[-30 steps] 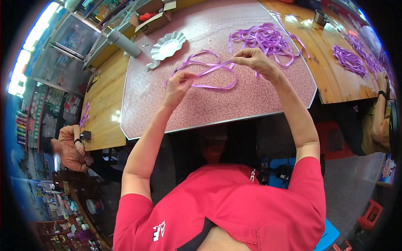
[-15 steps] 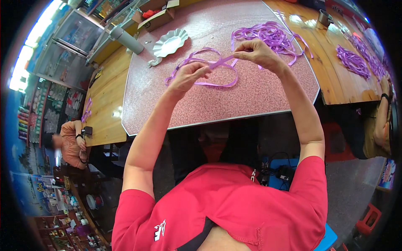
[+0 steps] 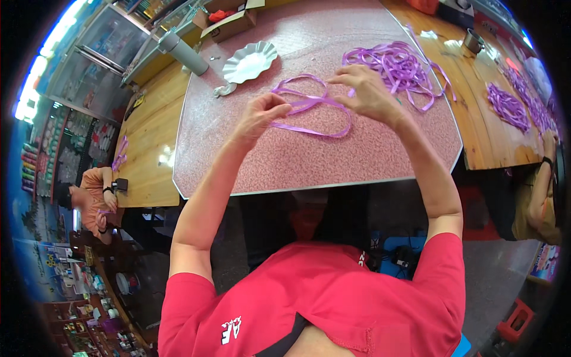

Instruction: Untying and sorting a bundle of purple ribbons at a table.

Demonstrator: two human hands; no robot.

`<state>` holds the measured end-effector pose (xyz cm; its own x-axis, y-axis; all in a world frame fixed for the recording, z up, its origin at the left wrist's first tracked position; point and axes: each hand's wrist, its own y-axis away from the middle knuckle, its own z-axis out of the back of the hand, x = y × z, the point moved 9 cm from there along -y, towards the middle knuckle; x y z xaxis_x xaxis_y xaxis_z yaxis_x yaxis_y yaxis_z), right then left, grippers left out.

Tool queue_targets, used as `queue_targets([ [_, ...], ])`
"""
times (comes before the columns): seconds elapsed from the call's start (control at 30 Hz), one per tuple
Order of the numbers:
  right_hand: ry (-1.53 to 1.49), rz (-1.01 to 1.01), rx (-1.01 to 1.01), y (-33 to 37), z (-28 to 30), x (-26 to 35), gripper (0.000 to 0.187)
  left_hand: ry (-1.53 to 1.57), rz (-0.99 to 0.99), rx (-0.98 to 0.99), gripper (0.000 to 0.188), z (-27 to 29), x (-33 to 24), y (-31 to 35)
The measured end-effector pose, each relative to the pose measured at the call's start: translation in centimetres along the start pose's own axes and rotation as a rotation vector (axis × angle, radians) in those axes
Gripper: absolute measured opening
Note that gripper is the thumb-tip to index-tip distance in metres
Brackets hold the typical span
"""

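Observation:
A looped purple ribbon (image 3: pixel 321 131) lies on the pink speckled table (image 3: pixel 285 163) in front of me. My left hand (image 3: pixel 262 117) pinches part of it between thumb and fingers at the loop's left side. My right hand (image 3: pixel 370 95) is raised over the loop's right end, its fingers apart and nothing visible in them. Just beyond that hand spreads a tangled heap of purple ribbons (image 3: pixel 392 62).
A white fluted dish (image 3: pixel 250 62), a grey bottle (image 3: pixel 183 52) and an open cardboard box (image 3: pixel 231 27) stand toward the far left. On the right wooden table are a bundle of purple ribbons (image 3: pixel 507 108) and a metal mug (image 3: pixel 473 41). Co-workers sit at both sides.
My right hand has let go of the ribbon stretched between my hands and its fingers have spread. My left hand keeps its pinch.

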<state>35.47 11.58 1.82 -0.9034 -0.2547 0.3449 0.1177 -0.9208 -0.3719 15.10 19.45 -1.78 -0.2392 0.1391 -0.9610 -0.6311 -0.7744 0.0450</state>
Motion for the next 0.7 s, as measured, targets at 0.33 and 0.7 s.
queue_targets([
  [0.33,-0.991,-0.157,-0.032,-6.1,-5.8,2.1,0.023,0.163,0.047,0.116,0.023,1.2,-1.0,-5.3],
  [0.7,-0.758,-0.206,-0.188,-7.9,-5.6,-2.1,0.008,-1.419,-0.154,-0.257,0.085,13.8,6.3,-13.4],
])
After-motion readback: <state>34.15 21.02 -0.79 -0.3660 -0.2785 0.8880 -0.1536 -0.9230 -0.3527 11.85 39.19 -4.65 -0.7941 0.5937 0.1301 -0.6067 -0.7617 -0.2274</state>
